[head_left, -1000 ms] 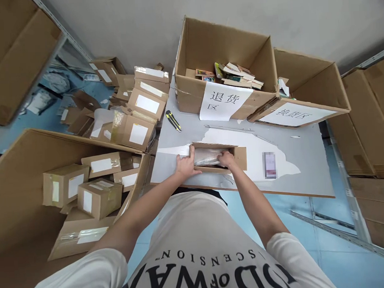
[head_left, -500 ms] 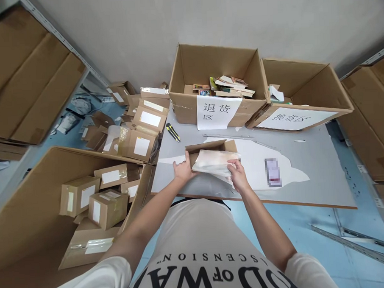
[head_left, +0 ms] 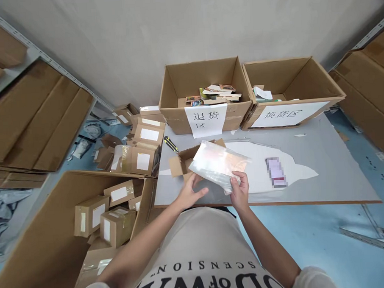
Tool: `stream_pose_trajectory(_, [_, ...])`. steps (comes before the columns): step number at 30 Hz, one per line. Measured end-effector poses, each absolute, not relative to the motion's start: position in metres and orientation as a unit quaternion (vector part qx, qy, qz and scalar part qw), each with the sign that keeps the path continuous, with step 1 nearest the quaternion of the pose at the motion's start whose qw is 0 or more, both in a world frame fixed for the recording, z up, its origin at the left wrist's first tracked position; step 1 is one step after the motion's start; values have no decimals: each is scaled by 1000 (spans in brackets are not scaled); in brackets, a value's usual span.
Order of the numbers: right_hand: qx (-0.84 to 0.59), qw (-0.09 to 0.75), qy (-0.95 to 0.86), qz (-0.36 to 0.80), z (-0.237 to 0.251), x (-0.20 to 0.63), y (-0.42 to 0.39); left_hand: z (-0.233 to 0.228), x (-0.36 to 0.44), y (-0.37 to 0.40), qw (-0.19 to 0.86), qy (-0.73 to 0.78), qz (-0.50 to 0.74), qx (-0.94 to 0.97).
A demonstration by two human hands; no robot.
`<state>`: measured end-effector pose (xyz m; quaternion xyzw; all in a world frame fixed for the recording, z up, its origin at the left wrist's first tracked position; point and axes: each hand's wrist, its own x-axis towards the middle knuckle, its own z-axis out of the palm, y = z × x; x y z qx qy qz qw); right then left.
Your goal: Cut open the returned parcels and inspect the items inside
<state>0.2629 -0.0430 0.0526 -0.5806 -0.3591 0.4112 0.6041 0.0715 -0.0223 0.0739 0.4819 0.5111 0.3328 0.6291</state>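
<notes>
A flat item in clear plastic wrapping (head_left: 216, 162) is held at its lower right corner by my right hand (head_left: 239, 187), fingers closed on it. What lies inside the plastic is blurred by glare. My left hand (head_left: 190, 193) is just below the packet's left end, thumb and fingers apart, holding nothing. Behind the packet sits a small opened cardboard box (head_left: 177, 166) with its flaps out, partly hidden by the packet. A yellow and black box cutter (head_left: 170, 143) lies on the table beyond that box.
Two large cartons with paper signs, the left carton (head_left: 175, 119) holding books and the right carton (head_left: 323, 96) holding papers, stand at the table's back. A pixelated purple thing (head_left: 276, 172) lies on white paper (head_left: 299, 170). Left of the table, a big carton (head_left: 51, 209) holds several parcels (head_left: 117, 226).
The plastic-wrapped packet has come up out of the small box in my right hand. My left hand has let go of the box and opened. The view has shifted slightly.
</notes>
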Motion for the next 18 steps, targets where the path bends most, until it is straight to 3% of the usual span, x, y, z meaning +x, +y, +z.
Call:
stream_pose_trajectory(2, [-566,613,-377,403,59,252,-44,85,96,-25,713,454,390,366])
stream_pose_trajectory(5, [-559,578,-427,414,70,243,-46,96,117,-19,704,444,493,253])
stream_pose_trajectory(9, [-579,406,-530,468,84,253,-51,99,108,-16,682,460,520,231])
stream_pose_trajectory(13, [-640,272,-582,421,100,276,-53,91,92,-23,686,479,491,242])
stream_pose_trajectory(15, [-628,282,-570,448,106,293,-46,87,86,-25,693,483,476,244])
stream_pose_trajectory(18, [-605,426,-432,516,106,328,-24,85,78,-22,716,475,447,248])
